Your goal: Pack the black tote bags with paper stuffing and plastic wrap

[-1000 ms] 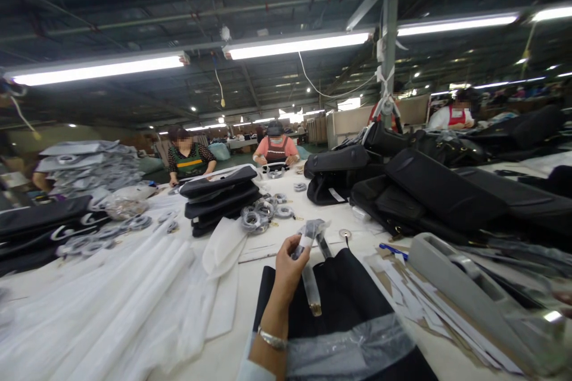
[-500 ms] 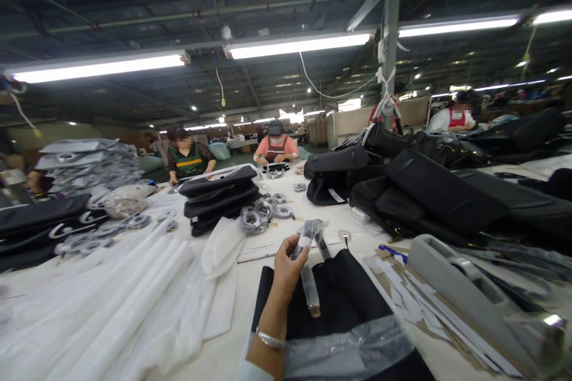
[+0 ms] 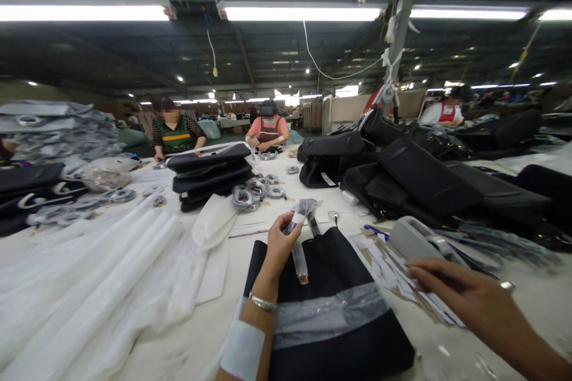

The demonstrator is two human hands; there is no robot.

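Observation:
My left hand (image 3: 283,244) is closed round the handle (image 3: 301,259) of a black bag (image 3: 342,327), lifting it above the bag's upper edge. Clear plastic wraps the handle, and a brass-coloured fitting shows at its lower end. A band of clear film (image 3: 330,312) crosses the bag, which lies flat on the table. To the right, my right hand (image 3: 456,292) hovers over paper strips (image 3: 393,268), in front of a grey tape dispenser (image 3: 413,238). Its fingertips are drawn together; whatever they hold, if anything, is too small to make out.
White foam sheets (image 3: 102,292) cover the table's left side. Black bags are stacked ahead (image 3: 210,172) and heaped at right (image 3: 429,178). Coiled, wrapped straps (image 3: 250,193) and a blue pen (image 3: 375,230) lie nearby. Co-workers (image 3: 268,131) sit across the table.
My right hand has come into view from the right, over the paper strips and dispenser. My left hand keeps hold of the handle. The whole view has tilted downward.

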